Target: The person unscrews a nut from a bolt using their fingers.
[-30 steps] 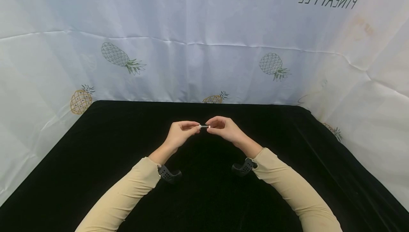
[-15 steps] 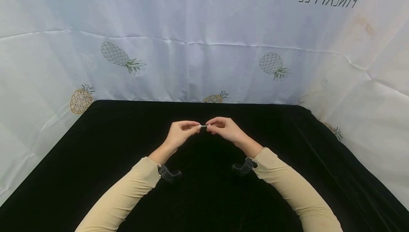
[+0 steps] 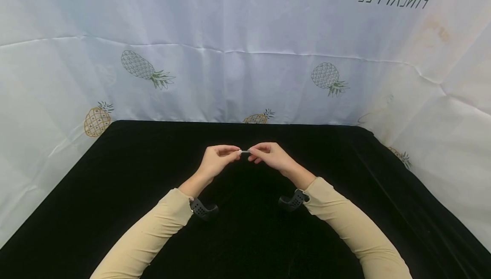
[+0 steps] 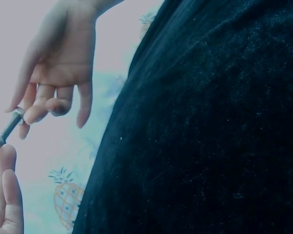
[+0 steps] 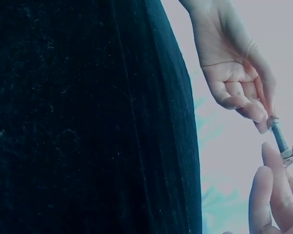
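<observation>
A metal bolt [image 5: 280,139] is held level between both hands, above the black cloth. My left hand [image 3: 215,158] pinches its head end between thumb and fingers. Around the other end sits a hex nut [image 5: 286,154]. My right hand [image 3: 270,156] has thumb and index finger on either side of this nut, pinching it. In the left wrist view, the threaded shaft shows bare between the two hands, and the nut [image 4: 18,114] is partly covered by the right fingers. The right hand's other fingers are loosely bent below.
Black cloth [image 3: 245,228] covers the table under my hands. Behind it hangs a pale curtain [image 3: 245,87] printed with pineapples. A dark band [image 3: 203,209] is on the left wrist, another band [image 3: 293,201] on the right.
My right thumb has rolled up and forward over the bolt's end, and its fingers have come together on the nut, which showed between them earlier. The left hand stays put.
</observation>
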`<move>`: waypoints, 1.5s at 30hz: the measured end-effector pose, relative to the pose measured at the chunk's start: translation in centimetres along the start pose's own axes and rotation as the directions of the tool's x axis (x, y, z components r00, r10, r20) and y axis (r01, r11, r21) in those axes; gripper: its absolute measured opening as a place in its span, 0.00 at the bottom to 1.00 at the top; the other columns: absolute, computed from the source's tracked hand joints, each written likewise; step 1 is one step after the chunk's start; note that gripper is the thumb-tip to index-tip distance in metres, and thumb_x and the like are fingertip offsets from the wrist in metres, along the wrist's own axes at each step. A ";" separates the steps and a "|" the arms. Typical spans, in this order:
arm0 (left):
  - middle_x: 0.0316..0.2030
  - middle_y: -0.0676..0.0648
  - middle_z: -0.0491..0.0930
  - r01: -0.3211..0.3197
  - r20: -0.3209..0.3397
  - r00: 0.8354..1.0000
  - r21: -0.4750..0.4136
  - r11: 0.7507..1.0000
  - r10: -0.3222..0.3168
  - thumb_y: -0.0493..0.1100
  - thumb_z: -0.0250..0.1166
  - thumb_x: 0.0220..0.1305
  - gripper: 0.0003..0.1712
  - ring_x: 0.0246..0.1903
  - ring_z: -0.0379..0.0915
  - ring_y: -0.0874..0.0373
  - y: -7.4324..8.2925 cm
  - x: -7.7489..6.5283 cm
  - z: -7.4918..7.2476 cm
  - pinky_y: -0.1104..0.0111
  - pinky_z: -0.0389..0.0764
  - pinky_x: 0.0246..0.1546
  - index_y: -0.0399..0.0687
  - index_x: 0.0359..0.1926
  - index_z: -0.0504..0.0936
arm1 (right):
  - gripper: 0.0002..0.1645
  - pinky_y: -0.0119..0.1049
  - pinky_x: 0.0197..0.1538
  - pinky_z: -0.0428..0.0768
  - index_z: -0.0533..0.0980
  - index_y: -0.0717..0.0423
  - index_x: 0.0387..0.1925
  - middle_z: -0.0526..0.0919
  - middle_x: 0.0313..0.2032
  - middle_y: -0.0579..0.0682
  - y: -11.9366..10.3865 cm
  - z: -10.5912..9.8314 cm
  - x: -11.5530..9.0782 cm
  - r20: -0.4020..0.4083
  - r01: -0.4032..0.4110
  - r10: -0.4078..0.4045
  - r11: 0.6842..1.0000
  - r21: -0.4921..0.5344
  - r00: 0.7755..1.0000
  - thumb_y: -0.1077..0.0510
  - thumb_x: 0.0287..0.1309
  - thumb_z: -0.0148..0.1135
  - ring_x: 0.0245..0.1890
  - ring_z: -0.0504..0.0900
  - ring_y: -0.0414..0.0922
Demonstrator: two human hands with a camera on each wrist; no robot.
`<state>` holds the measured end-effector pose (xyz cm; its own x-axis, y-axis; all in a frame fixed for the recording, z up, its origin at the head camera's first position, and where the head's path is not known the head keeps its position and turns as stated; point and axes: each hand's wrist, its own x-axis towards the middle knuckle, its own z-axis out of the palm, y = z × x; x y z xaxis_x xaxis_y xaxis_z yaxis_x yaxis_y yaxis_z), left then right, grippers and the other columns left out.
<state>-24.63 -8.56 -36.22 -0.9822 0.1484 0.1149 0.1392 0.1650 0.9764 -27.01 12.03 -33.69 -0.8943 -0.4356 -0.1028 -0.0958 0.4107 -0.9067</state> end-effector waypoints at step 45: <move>0.42 0.40 0.84 -0.001 -0.003 1.000 -0.018 1.000 0.001 0.41 0.62 0.62 0.15 0.37 0.82 0.62 0.1 -0.2 0.1 0.68 0.81 0.47 0.36 0.46 0.81 | 0.22 0.48 0.62 0.73 0.73 0.59 0.54 0.78 0.52 0.59 0.0 0.1 -0.2 0.004 0.067 -0.067 0.994 0.084 0.998 0.55 0.60 0.60 0.49 0.81 0.46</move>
<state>-24.41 -8.51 -36.13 -0.9825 0.1459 0.1162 0.1377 0.1470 0.9795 -26.81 12.04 -33.67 -0.8840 -0.4654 -0.0434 -0.1182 0.3123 -0.9426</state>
